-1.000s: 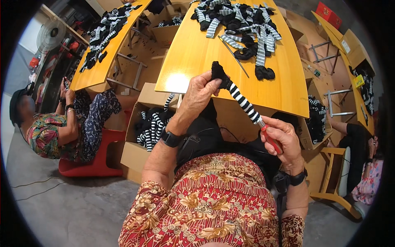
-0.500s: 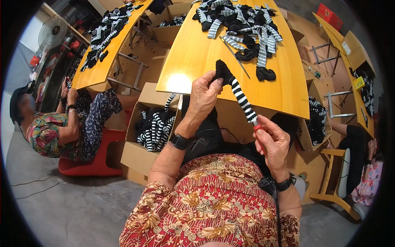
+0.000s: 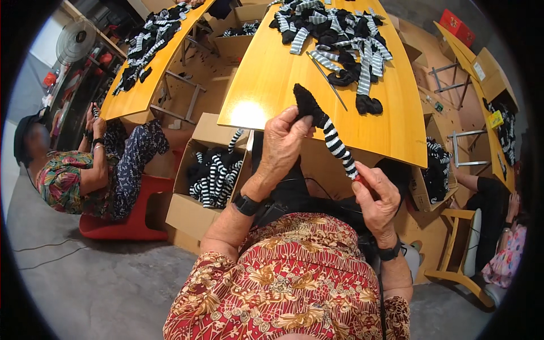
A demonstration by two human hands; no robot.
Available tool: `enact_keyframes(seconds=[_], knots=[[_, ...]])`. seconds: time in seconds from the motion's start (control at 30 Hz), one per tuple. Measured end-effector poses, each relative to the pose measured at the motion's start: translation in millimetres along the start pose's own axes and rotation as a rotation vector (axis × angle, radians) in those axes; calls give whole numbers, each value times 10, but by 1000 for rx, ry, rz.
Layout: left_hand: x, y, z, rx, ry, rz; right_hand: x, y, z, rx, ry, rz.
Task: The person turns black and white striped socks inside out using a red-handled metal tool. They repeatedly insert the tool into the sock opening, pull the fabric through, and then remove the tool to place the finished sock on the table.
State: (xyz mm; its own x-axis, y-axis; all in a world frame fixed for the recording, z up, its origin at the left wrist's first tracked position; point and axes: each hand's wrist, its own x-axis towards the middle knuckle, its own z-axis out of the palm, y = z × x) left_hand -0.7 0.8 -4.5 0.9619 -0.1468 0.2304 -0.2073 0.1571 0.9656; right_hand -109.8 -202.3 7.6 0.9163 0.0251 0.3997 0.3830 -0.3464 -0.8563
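A knitted striped tube (image 3: pixel 336 146), black and white with a black foot-like end (image 3: pixel 306 105), stretches between my hands just in front of the table edge. My left hand (image 3: pixel 283 136) pinches the black end between thumb and fingers; its tip sticks up pointed above them. In my right hand (image 3: pixel 376 195) is a red-handled tool (image 3: pixel 357 177), mostly covered by the fingers. Its handle meets the tube's lower opening, and the rest of it seems to be inside the tube. Several grey-striped and black knitted pieces (image 3: pixel 371 62) lie piled on the table (image 3: pixel 255 85).
On the table lies a thin dark rod (image 3: pixel 328 79). Cardboard boxes with striped pieces stand left (image 3: pixel 187 212) and right (image 3: pixel 419 187) of my legs. At left, a person (image 3: pixel 73 175) sits on a red chair (image 3: pixel 130 221); another person (image 3: pixel 504 249) is at far right.
The metal shaft that showed between tube and red handle is now out of sight, and my right hand covers more of the handle. The black end has become more pointed.
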Motion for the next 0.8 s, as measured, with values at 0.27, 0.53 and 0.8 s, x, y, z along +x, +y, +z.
enact_keyframes(seconds=[0.27, 0.53, 0.8], knots=[[69, 66, 44, -131, 63, 60, 111, 7, -290, 248, -216, 257], [139, 227, -311, 119, -291, -87, 430, 135, -613, 690, -429, 703], [166, 117, -354, 71, -309, -153, 314, 101, -335, 755, -300, 665]])
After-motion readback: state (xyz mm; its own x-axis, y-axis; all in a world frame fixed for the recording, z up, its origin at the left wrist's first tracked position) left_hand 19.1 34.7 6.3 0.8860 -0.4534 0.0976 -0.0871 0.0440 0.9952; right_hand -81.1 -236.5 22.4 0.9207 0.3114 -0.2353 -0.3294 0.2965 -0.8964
